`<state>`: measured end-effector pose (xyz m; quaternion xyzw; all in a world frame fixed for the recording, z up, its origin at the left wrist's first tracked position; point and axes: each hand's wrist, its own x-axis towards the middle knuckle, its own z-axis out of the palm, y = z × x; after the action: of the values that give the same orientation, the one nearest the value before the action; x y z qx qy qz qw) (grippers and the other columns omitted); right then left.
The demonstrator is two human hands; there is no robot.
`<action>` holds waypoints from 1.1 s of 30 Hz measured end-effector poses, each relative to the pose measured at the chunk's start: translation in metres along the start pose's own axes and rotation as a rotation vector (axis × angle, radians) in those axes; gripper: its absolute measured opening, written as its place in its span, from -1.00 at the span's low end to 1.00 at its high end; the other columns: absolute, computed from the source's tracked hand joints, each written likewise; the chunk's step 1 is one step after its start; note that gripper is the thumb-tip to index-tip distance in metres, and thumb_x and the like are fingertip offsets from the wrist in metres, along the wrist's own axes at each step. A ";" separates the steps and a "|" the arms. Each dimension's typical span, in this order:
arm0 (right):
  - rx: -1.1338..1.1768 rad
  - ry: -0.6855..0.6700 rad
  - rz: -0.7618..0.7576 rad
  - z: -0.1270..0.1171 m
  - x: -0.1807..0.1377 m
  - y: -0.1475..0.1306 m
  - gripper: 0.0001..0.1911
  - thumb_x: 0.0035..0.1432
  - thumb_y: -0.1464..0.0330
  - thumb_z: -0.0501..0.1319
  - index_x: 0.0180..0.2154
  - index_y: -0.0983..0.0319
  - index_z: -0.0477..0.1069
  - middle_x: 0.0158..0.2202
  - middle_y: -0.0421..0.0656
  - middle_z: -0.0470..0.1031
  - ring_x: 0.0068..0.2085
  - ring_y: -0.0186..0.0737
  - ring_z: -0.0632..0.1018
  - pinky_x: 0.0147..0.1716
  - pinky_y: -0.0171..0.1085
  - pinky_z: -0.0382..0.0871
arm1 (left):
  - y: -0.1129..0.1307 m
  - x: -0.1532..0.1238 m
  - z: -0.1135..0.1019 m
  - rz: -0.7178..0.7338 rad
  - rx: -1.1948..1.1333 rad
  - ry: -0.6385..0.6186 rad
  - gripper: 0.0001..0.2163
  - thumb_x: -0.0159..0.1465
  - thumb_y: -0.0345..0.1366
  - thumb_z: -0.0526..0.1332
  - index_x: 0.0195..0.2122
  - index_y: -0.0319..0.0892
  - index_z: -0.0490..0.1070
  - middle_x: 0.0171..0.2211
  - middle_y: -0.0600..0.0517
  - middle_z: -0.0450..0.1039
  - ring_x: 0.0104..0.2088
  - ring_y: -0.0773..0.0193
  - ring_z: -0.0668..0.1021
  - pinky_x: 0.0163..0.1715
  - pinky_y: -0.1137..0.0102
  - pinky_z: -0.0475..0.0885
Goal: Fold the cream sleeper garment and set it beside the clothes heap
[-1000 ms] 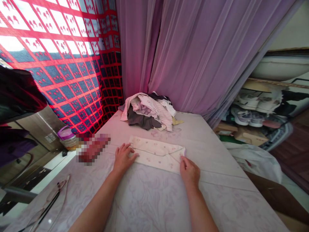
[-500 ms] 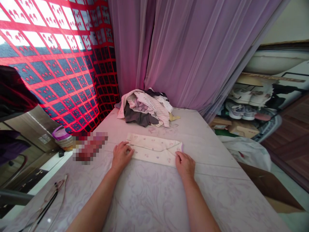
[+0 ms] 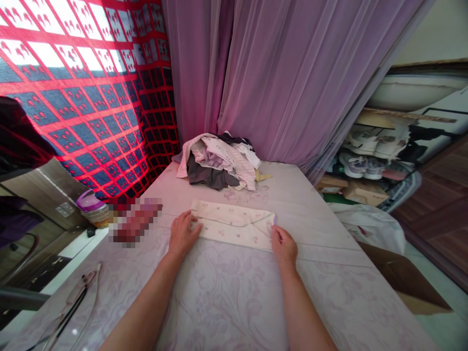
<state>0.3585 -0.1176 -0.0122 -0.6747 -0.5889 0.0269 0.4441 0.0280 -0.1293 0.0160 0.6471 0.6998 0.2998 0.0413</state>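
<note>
A cream garment point(image 3: 234, 226) with small printed motifs and a purple-trimmed right end lies folded into a long strip on the table. My left hand point(image 3: 182, 236) rests at its left end, fingers apart and touching the cloth. At the opposite end, my right hand point(image 3: 284, 245) has its thumb and fingers pinched on the edge near the trim. A diagonal crease runs across the strip's right part. Beyond it sits a heap of clothes point(image 3: 215, 163), with striped, dark grey and white pieces crumpled together.
The table point(image 3: 226, 292) wears a pale floral cover. Cables point(image 3: 73, 309) lie at its front left, and a blurred reddish item point(image 3: 135, 224) is at the left edge. Purple curtains point(image 3: 292, 73) hang behind. To the right stand shoes on a rack point(image 3: 360, 163) and an open cardboard box point(image 3: 398, 278).
My right hand has shifted slightly right, from lying over the garment's corner to pinching its end. The left hand stays almost in place, and the view has tilted a little.
</note>
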 end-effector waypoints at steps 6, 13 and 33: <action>0.024 -0.025 0.069 -0.001 0.000 0.001 -0.54 0.09 0.16 -0.02 -0.27 0.27 0.56 -0.25 -0.02 0.60 -0.24 -0.09 0.56 -0.18 -0.19 0.39 | -0.004 0.001 0.001 0.020 0.027 -0.010 -0.77 0.27 -0.22 0.08 -0.17 -0.08 0.49 0.11 -0.09 0.35 0.11 0.08 0.38 0.12 0.09 0.24; -0.105 -0.001 -0.189 -0.004 -0.004 -0.020 -0.66 0.14 0.35 0.00 -0.27 0.24 0.54 -0.16 -0.04 0.58 -0.13 -0.13 0.52 -0.01 -0.16 0.27 | -0.001 0.000 0.000 -0.004 0.019 -0.048 -0.71 0.30 -0.22 0.06 -0.01 -0.01 0.46 0.11 -0.07 0.37 0.11 0.12 0.39 0.16 0.11 0.18; 0.034 -0.391 0.105 0.060 0.033 -0.104 -0.71 0.11 0.24 0.07 -0.38 0.16 0.55 -0.44 -0.20 0.56 -0.39 -0.25 0.50 -0.37 -0.34 0.29 | 0.002 0.000 -0.003 -0.019 0.008 -0.088 -0.62 0.27 -0.29 0.06 0.12 -0.04 0.36 0.14 -0.09 0.35 0.15 0.07 0.36 0.19 -0.01 0.10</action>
<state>0.2545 -0.0662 0.0333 -0.6790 -0.6272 0.1904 0.3307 0.0282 -0.1303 0.0191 0.6533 0.7045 0.2677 0.0722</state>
